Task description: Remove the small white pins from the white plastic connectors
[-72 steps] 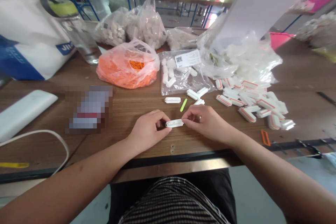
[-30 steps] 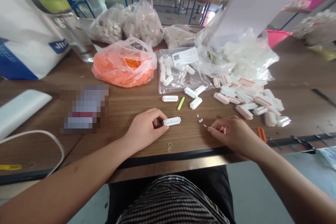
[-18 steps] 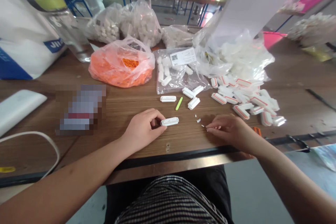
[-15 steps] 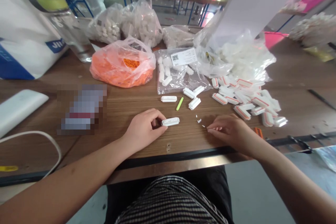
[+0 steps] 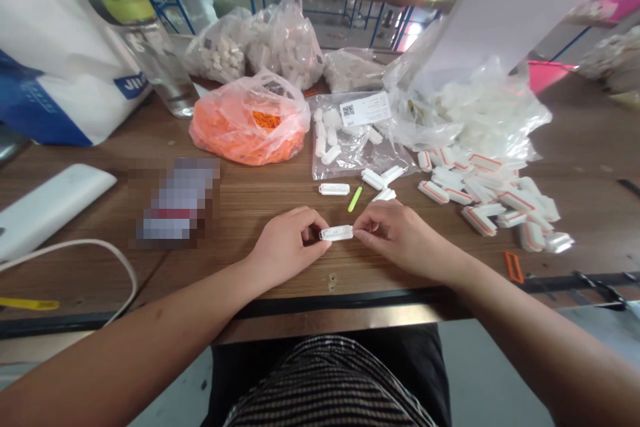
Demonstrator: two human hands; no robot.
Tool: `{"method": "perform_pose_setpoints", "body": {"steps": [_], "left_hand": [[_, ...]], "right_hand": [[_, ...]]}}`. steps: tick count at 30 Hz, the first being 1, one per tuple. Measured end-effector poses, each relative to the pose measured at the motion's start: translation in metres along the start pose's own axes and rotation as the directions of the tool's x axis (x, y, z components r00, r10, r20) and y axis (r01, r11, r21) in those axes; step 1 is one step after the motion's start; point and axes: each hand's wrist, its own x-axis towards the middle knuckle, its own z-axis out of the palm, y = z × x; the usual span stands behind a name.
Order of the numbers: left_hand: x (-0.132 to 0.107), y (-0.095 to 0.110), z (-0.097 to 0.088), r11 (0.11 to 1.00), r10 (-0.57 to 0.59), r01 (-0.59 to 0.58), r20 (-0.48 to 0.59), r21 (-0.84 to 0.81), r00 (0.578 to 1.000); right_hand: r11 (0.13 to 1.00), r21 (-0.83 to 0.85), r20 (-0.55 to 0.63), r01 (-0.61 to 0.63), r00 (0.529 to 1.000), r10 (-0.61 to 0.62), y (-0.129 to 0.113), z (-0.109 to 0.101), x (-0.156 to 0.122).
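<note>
A white multi-pin connector housing [image 5: 337, 233] with rows of small holes is held level just above the wood table. Its left end sits between the thumb and index finger of my left hand [image 5: 285, 243]. My right hand [image 5: 395, 233] is pinched closed at the housing's right end; whatever is between those fingertips is too small or hidden to make out. Beyond the hands lie another white housing [image 5: 334, 189], a pick tool with a lime-green handle [image 5: 355, 199] and several more white housings [image 5: 373, 179], one partly covered by my right hand.
A pile of white housings with orange seals [image 5: 483, 193] is at right, near an orange ring [image 5: 513, 267]. Behind are a bag of orange parts [image 5: 235, 127], a labelled clear bag [image 5: 350, 147] and a water bottle [image 5: 160, 67]. A blurred-out flat object [image 5: 175, 200] lies left.
My right hand has moved left from the tiny white pieces on the table to the right end of the housing. My left hand keeps its hold. The view has shifted slightly.
</note>
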Motion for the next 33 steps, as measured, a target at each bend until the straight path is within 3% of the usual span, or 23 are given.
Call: {"method": "perform_pose_setpoints", "body": {"steps": [9,13,18,21,23,26,30,33], "left_hand": [[-0.001,0.000,0.001,1.000,-0.019,0.019,-0.001,-0.018,1.000],[-0.001,0.001,0.001,0.999,-0.034,0.034,0.000,-0.027,0.999],[0.000,0.001,0.001,0.999,-0.033,0.033,-0.012,-0.030,0.999],[-0.001,0.000,0.001,0.999,-0.013,0.013,-0.017,-0.031,1.000],[-0.001,-0.001,0.001,1.000,-0.001,0.001,-0.017,-0.026,1.000],[0.000,-0.002,0.001,1.000,-0.002,0.002,-0.015,-0.017,1.000],[0.000,-0.002,0.000,1.000,-0.001,0.001,-0.006,-0.003,1.000],[0.001,-0.001,-0.001,1.000,0.001,-0.001,0.001,0.002,1.000]], "right_hand": [[0.996,-0.092,0.027,0.017,1.000,-0.015,-0.001,0.003,0.005],[0.955,-0.268,0.036,0.131,0.991,-0.126,-0.001,0.007,0.007],[0.816,-0.507,0.060,0.276,0.956,-0.287,-0.006,0.015,-0.003],[0.816,-0.507,0.015,0.277,0.950,-0.313,-0.004,0.018,-0.014],[0.883,-0.414,-0.062,0.221,0.961,-0.270,0.003,0.014,-0.020],[0.956,-0.289,-0.205,0.043,0.973,-0.106,0.022,-0.002,-0.030],[0.972,-0.216,-0.156,-0.089,0.986,0.055,0.044,-0.022,-0.041],[0.981,-0.139,-0.084,-0.132,0.989,0.121,0.052,-0.025,-0.049]]}}
